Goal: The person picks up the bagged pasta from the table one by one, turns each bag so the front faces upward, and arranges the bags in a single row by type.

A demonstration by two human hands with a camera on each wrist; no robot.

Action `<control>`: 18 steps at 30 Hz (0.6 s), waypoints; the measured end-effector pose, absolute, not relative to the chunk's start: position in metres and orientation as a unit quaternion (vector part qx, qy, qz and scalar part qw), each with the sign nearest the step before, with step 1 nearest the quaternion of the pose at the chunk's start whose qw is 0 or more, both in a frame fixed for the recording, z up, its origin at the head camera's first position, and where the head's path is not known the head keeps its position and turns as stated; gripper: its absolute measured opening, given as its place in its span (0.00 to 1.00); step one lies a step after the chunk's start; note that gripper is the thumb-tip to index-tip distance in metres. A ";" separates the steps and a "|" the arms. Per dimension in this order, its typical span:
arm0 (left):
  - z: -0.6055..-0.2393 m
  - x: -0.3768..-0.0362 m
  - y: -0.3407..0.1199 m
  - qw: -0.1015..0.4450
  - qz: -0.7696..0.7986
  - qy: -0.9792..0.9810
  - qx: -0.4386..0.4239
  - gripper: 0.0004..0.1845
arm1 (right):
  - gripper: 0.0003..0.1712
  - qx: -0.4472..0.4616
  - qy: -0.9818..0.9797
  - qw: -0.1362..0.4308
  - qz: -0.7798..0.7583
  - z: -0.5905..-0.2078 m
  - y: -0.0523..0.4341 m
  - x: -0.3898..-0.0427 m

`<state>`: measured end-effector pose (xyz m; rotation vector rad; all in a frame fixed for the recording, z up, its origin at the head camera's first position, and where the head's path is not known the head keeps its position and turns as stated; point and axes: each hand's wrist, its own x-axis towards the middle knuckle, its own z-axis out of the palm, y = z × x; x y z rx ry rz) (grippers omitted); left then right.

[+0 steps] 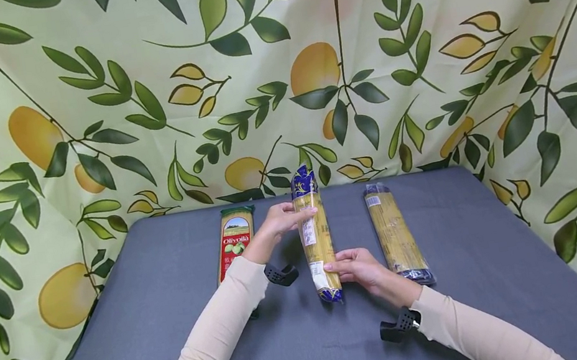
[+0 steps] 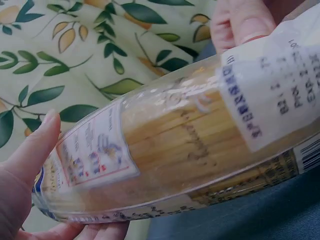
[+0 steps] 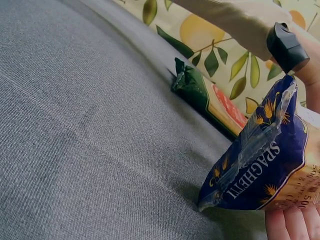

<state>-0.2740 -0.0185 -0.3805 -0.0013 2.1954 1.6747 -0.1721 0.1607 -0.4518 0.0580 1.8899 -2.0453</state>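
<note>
A clear spaghetti packet [image 1: 323, 234] with dark blue ends stands steeply tilted over the middle of the table, held in both hands. My left hand [image 1: 279, 222] grips its upper part, thumb across the front and fingers behind, as the left wrist view also shows. Lower down, my right hand [image 1: 362, 270] pinches the packet's right edge, its thumb by a white date label [image 2: 270, 90]. The blue end [image 3: 262, 155] reading "SPAGHETTI" hangs close to the cloth; whether it touches, I cannot tell.
On the left, partly hidden by my left arm, lies a red and green Olivoilà pasta packet [image 1: 233, 233]. Another clear pasta packet [image 1: 394, 229] lies to the right. Grey cloth covers the table [image 1: 316, 352], and a leaf-patterned curtain [image 1: 267, 114] hangs behind it.
</note>
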 end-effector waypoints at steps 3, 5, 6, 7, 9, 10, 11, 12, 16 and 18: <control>-0.381 -0.273 -0.016 0.177 0.591 0.787 -0.009 0.30 | 0.06 0.033 0.672 0.170 -0.720 -0.452 0.160 -0.171; -0.383 -0.273 -0.015 0.170 0.596 0.785 -0.017 0.29 | 0.05 0.038 0.673 0.168 -0.720 -0.452 0.159 -0.171; -0.383 -0.273 -0.014 0.167 0.600 0.783 -0.018 0.28 | 0.05 0.041 0.673 0.168 -0.719 -0.452 0.159 -0.171; -0.384 -0.273 -0.014 0.164 0.604 0.779 -0.019 0.27 | 0.05 0.043 0.673 0.167 -0.719 -0.452 0.160 -0.171; -0.384 -0.274 -0.013 0.161 0.610 0.776 -0.016 0.25 | 0.05 0.046 0.671 0.166 -0.721 -0.452 0.160 -0.171; -0.384 -0.274 -0.013 0.159 0.612 0.774 -0.012 0.25 | 0.05 0.045 0.669 0.166 -0.723 -0.452 0.161 -0.171; -0.385 -0.275 -0.014 0.159 0.614 0.773 -0.010 0.24 | 0.05 0.043 0.667 0.167 -0.725 -0.452 0.162 -0.171; -0.384 -0.275 -0.014 0.161 0.616 0.771 -0.006 0.24 | 0.05 0.041 0.664 0.170 -0.727 -0.452 0.163 -0.171; -0.383 -0.277 -0.017 0.176 0.623 0.762 0.001 0.26 | 0.04 0.015 0.639 0.195 -0.744 -0.452 0.168 -0.171; -0.381 -0.277 -0.018 0.188 0.626 0.757 0.002 0.27 | 0.03 0.000 0.627 0.208 -0.751 -0.451 0.172 -0.171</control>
